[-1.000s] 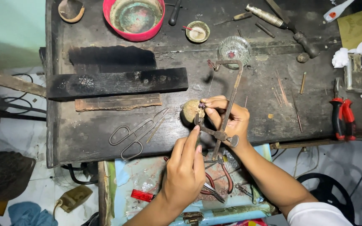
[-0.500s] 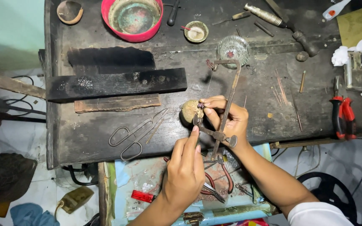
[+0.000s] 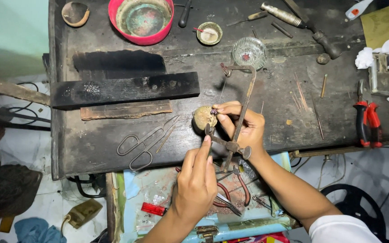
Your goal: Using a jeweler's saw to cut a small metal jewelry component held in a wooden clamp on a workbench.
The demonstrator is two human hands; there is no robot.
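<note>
While the dark, worn surface (image 3: 113, 139) fills most of the head view, both hands meet near its front edge, just below centre. The right hand (image 3: 244, 126) has its fingers pinched together on a tiny purplish piece (image 3: 214, 110), pressed against a small round tan block (image 3: 202, 118) that sits on the surface at the hand's 9 o'clock. The left hand (image 3: 196, 184) comes up from 6 o'clock, its fingers curled and the forefinger stretched out to touch the lower arm of a metal saw frame (image 3: 239, 112); whether that hand truly clamps the frame I cannot tell, as its grip is hidden. The frame stands tilted, its top bend at 12 o'clock from the right hand, running down past the right hand's knuckles to a wing screw near the wrist.

At 9 o'clock from the block lie a pair of metal scissors (image 3: 145, 141), well apart from the hands. Beyond them, towards 11 o'clock, a long black bar (image 3: 124, 89) lies across the surface. A red bowl (image 3: 141, 19) sits at the far edge at 11 o'clock, and a small glass dish (image 3: 249, 52) stands just above the frame's top. Red-handled pliers (image 3: 368, 119) rest at 3 o'clock, well apart. Below the surface, an open drawer (image 3: 158, 193) holds more pliers under the left hand.
</note>
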